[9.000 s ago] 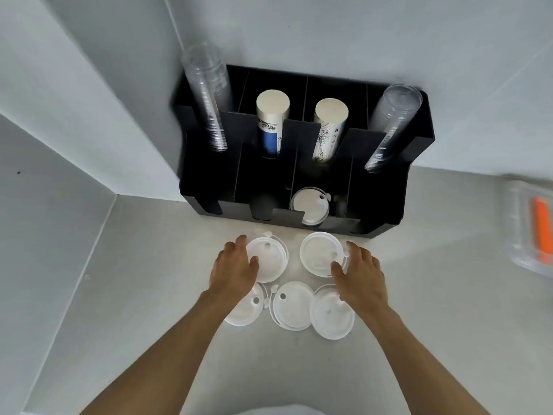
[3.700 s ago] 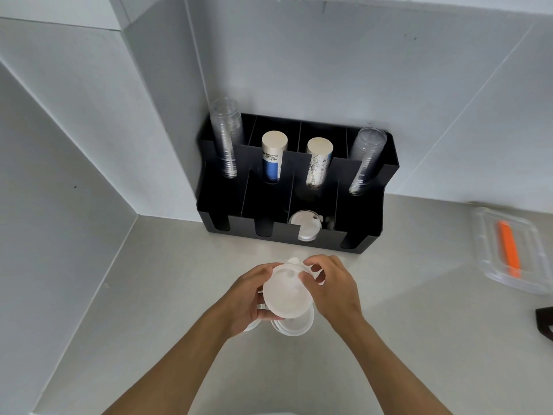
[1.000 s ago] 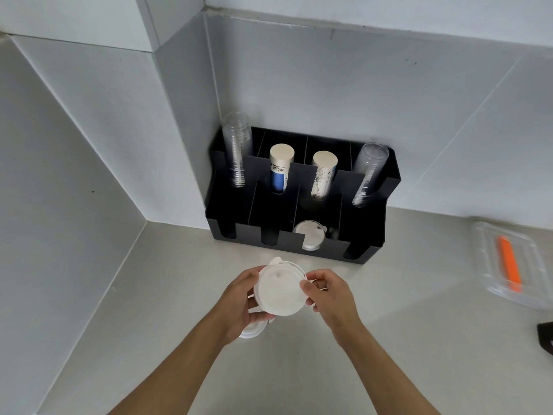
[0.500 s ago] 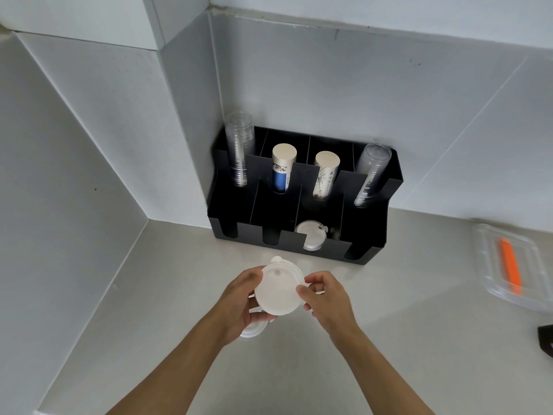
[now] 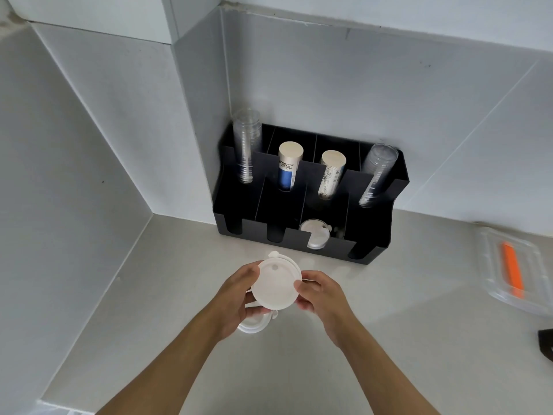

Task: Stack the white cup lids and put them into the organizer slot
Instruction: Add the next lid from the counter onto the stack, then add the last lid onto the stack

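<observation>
Two-handed grip, left hand [image 5: 236, 298] and right hand [image 5: 321, 295] pinching lid stack [image 5: 276, 285] edges

White lid stack [image 5: 276, 285] is sitting tilted above the counter [image 5: 389, 339], flat face toward cam, pinched at both edges. One lid [image 5: 253, 324] is lying on the counter just below; another lid [image 5: 314, 237] is leaning in the black organizer [image 5: 374, 247], 3rd front slot from left.

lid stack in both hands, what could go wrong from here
The white lid stack is pinched only at its rim by the left hand and right hand, and its tabs do not line up, so a lid could slip off. One lid remains on the counter under the left hand and may be forgotten. The organizer slot already holds lids, so insertion could jam.
</observation>
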